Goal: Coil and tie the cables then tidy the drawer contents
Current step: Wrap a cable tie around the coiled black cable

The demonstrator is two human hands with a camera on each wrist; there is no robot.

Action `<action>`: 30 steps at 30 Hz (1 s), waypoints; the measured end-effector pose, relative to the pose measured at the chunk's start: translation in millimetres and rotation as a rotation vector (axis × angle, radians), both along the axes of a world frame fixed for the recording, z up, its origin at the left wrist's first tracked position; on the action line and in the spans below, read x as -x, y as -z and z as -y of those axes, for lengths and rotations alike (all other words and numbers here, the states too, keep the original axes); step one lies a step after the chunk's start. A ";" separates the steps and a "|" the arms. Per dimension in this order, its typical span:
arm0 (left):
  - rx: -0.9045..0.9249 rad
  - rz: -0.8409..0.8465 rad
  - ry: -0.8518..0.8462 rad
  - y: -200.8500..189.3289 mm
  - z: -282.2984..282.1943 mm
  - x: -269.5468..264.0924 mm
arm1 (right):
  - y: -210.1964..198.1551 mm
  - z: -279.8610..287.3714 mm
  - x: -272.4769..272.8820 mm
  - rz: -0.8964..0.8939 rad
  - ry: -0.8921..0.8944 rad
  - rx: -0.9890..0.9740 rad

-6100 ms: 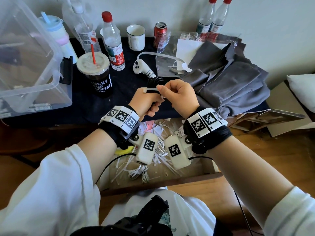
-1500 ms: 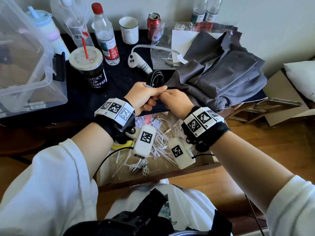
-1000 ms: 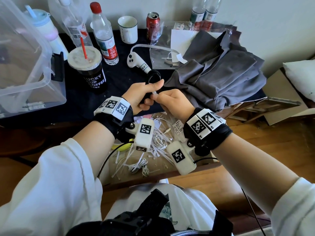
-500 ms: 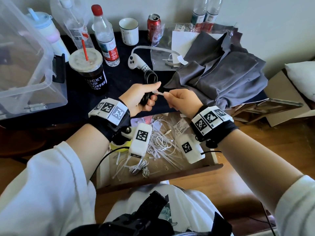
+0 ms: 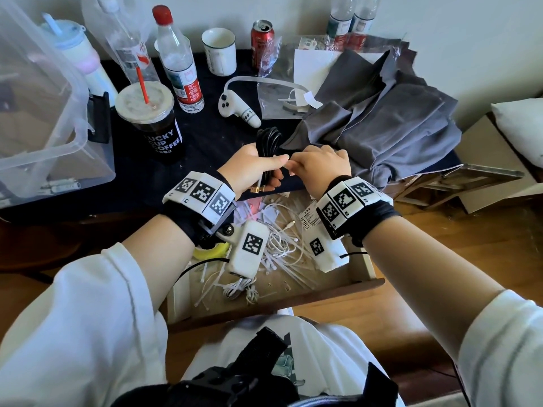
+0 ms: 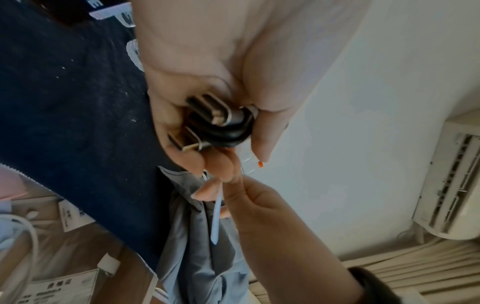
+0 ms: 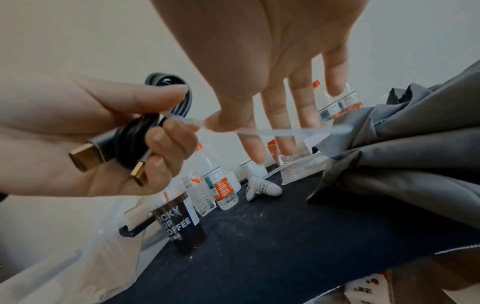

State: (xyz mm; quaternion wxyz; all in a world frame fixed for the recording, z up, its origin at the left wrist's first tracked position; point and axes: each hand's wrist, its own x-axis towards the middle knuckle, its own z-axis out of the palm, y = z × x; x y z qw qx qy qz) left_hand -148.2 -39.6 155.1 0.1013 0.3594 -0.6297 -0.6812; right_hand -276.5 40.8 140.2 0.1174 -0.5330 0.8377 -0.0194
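Note:
A coiled black cable [image 5: 268,139] with gold plugs stands upright in my left hand [image 5: 273,171], above the dark desk top. The left wrist view shows the coil [image 6: 221,127] and its plugs gripped in the curled fingers. My right hand [image 5: 293,165] is right against the left thumb. In the right wrist view its thumb and forefinger pinch a white zip tie [image 7: 272,131] at the coil [image 7: 130,135], with the tail pointing right. The open wooden drawer [image 5: 293,298] below holds tangled white cables [image 5: 279,242] and loose zip ties.
On the desk stand a coffee cup with a red straw [image 5: 152,124], water bottles, a mug, a red can and a white controller [image 5: 238,108]. A clear plastic bin [image 5: 44,113] fills the left. Crumpled grey cloth [image 5: 382,121] lies at the right.
My right hand has closed the gap to the left thumb; half a second ago the tie was stretched between the hands. The left hand still holds the coil.

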 end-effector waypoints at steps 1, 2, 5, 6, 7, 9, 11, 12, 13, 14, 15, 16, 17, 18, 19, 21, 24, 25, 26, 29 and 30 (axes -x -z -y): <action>0.009 -0.006 0.005 0.1 -0.1 0.2 | 1.1 0.1 0.7 0.028 -0.004 0.032; 0.017 -0.012 0.006 0.2 -0.2 0.3 | 2.4 0.1 0.4 0.082 -0.012 0.095; 0.028 -0.040 -0.002 1.3 -0.2 0.8 | 3.8 0.7 -7.5 0.339 0.004 0.280; 0.033 -0.046 -0.007 1.8 -0.2 0.8 | 3.1 1.0 -10.7 0.385 0.022 0.296; 0.036 -0.046 -0.009 1.8 0.0 0.4 | 0.9 0.9 -13.4 0.443 0.050 0.305; -0.005 -0.044 0.006 -0.4 -0.6 -0.6 | -7.9 -0.6 -18.7 0.653 0.127 0.348; -0.136 -0.072 0.024 -4.7 -1.8 -1.8 | -19.4 -0.3 -22.2 0.929 0.228 0.380; -0.215 -0.101 0.030 -7.8 -2.4 -2.6 | -24.5 0.1 -23.5 1.045 0.296 0.365; -0.284 -0.138 0.037 -11.7 -3.6 -3.3 | -29.1 -0.3 -23.9 1.143 0.355 0.351; -0.333 -0.178 0.047 -15.0 -4.8 -3.4 | -32.6 0.0 -24.2 1.230 0.394 0.361; -0.365 -0.220 0.060 -17.7 -6.0 -2.9 | -37.1 0.1 -25.3 1.314 0.410 0.390; -0.384 -0.259 0.072 -19.9 -6.8 -2.3 | -41.5 0.6 -27.1 1.378 0.415 0.425; -0.395 -0.292 0.082 -21.6 -7.3 -1.9 | -45.6 -0.1 -28.6 1.428 0.408 0.459; -0.402 -0.320 0.095 -23.3 -8.0 -1.3 | -48.3 -1.3 -29.8 1.458 0.403 0.490; -0.411 -0.346 0.112 -24.4 -8.1 -0.8 | -50.9 -1.7 -30.8 1.487 0.401 0.518; -0.450 -0.404 0.148 -25.5 -8.0 0.1 | -55.8 -3.6 -30.7 1.527 0.411 0.551; -0.520 -0.489 0.194 -27.9 -7.3 0.3 | -55.7 -5.5 -28.0 1.611 0.458 0.609; -0.542 -0.523 0.217 -29.4 -7.2 0.7 | -54.1 -5.7 -27.2 1.679 0.454 0.631; -0.561 -0.559 0.246 -31.3 -7.0 1.2 | -52.4 -4.9 -27.6 1.742 0.451 0.658; -0.655 -0.661 0.319 -30.0 -5.1 0.3 | -49.7 -4.1 -30.8 1.892 0.422 0.703; -0.698 -0.690 0.329 -28.2 -4.0 0.5 | -50.0 -4.3 -31.7 1.930 0.397 0.709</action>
